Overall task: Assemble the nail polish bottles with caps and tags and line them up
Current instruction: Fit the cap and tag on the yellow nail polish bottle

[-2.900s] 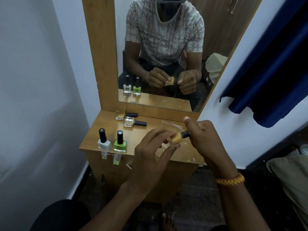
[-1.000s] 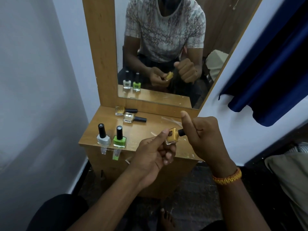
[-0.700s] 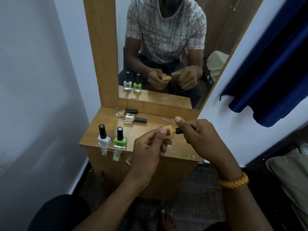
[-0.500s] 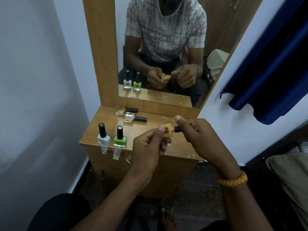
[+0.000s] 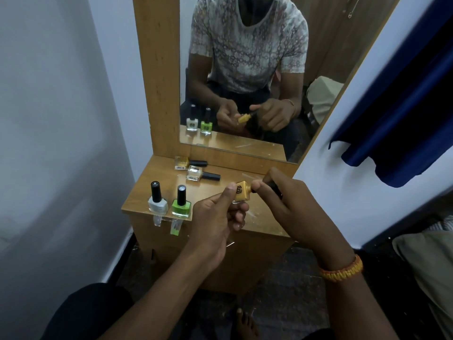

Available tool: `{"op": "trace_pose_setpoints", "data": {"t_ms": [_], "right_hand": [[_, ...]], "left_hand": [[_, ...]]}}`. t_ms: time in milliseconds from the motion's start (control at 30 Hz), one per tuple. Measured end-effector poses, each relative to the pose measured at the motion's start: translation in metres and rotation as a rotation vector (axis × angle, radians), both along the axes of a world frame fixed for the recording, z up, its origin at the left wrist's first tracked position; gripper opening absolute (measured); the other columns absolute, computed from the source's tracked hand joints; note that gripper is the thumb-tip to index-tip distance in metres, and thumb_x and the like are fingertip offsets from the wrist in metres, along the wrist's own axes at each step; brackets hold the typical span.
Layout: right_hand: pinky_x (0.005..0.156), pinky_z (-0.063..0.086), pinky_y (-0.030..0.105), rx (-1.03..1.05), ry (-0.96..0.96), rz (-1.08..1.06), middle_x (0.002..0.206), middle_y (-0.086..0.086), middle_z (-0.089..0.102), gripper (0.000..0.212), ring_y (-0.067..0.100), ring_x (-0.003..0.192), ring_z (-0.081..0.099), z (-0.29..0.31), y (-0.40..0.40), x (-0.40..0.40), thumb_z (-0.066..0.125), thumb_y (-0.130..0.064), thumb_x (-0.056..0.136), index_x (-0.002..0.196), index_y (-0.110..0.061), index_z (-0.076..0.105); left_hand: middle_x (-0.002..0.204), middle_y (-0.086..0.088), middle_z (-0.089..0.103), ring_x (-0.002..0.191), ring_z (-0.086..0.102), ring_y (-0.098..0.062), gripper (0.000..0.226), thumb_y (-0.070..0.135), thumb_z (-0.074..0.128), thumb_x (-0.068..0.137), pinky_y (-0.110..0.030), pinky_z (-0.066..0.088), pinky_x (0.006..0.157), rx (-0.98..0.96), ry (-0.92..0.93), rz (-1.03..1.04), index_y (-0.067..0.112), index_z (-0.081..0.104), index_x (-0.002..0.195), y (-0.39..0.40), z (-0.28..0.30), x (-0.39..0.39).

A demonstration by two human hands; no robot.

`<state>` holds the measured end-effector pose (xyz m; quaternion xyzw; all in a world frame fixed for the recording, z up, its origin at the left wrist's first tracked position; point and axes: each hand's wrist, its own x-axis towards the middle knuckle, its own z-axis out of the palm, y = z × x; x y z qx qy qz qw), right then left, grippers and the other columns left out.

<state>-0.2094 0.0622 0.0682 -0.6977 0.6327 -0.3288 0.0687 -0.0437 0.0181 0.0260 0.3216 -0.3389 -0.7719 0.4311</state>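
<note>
My left hand (image 5: 217, 220) pinches a yellow nail polish bottle (image 5: 241, 191), tipped sideways above the wooden dresser top (image 5: 139, 192). My right hand (image 5: 286, 207) grips the bottle's black cap (image 5: 270, 185), mostly hidden by the fingers. At the front left edge a white bottle (image 5: 158, 201) and a green bottle (image 5: 181, 203) stand upright side by side with black caps; a clear tag (image 5: 157, 220) and a green-tipped tag (image 5: 175, 227) hang below them. A gold bottle (image 5: 187, 163) and a clear bottle (image 5: 201, 174) lie on their sides near the mirror.
A mirror (image 5: 245, 69) in a wooden frame rises behind the dresser top and reflects me. White walls close in on the left and right. A dark blue cloth (image 5: 402, 106) hangs at the right. My bare foot (image 5: 246, 323) is on the floor below.
Both hands stayed on the yellow bottle and cap, turning them a little; my right thumb came down from upright onto the cap's base. The bottles on the dresser have not moved.
</note>
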Motion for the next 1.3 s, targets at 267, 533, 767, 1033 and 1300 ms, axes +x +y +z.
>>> {"op": "trace_pose_setpoints", "data": {"t_ms": [267,533,767,1033,1300], "right_hand": [[0.066,0.052,0.022,0.010,-0.182,-0.040,0.082,-0.015,0.069,0.018,0.010,0.080,0.067,0.002,-0.001,-0.005,0.061,-0.042,0.101,0.099,-0.029,0.074],[0.083,0.059,0.030,-0.061,-0.308,-0.002,0.104,-0.007,0.071,0.013,0.016,0.101,0.069,0.004,0.002,-0.015,0.069,-0.015,0.100,0.113,-0.016,0.072],[0.066,0.052,0.025,-0.088,-0.585,-0.109,0.091,0.002,0.071,0.009,0.012,0.076,0.063,0.001,0.001,-0.016,0.069,-0.013,0.099,0.107,-0.013,0.074],[0.061,0.041,0.031,-0.066,-0.999,-0.080,0.080,0.013,0.061,0.012,0.021,0.070,0.051,-0.003,-0.001,-0.019,0.060,-0.005,0.101,0.103,-0.002,0.072],[0.063,0.034,0.031,0.008,-1.512,0.117,0.083,0.007,0.052,0.013,0.016,0.069,0.044,-0.002,-0.005,-0.020,0.054,-0.017,0.101,0.098,-0.009,0.064]], "left_hand": [[0.082,-0.013,0.071,0.064,0.057,-0.013,0.032,0.033,0.061,0.100,-0.026,0.045,0.058,-0.006,-0.029,0.012,0.006,0.072,0.112,0.002,-0.003,-0.005],[0.080,-0.012,0.067,0.062,0.055,-0.012,0.028,0.031,0.058,0.102,-0.026,0.043,0.058,-0.025,0.008,-0.001,0.006,0.070,0.106,0.000,0.000,-0.002],[0.084,-0.014,0.068,0.064,0.056,-0.013,0.027,0.030,0.057,0.103,-0.026,0.044,0.059,-0.051,0.029,-0.008,0.006,0.067,0.113,-0.002,-0.002,-0.001],[0.096,-0.017,0.071,0.074,0.059,-0.015,0.029,0.024,0.052,0.105,-0.031,0.045,0.069,-0.088,0.087,-0.046,0.020,0.062,0.132,-0.001,-0.001,-0.003],[0.110,-0.009,0.074,0.089,0.063,-0.020,0.027,0.018,0.057,0.103,-0.035,0.051,0.075,-0.307,-0.064,-0.006,0.015,0.056,0.130,-0.003,-0.002,-0.010]]}}
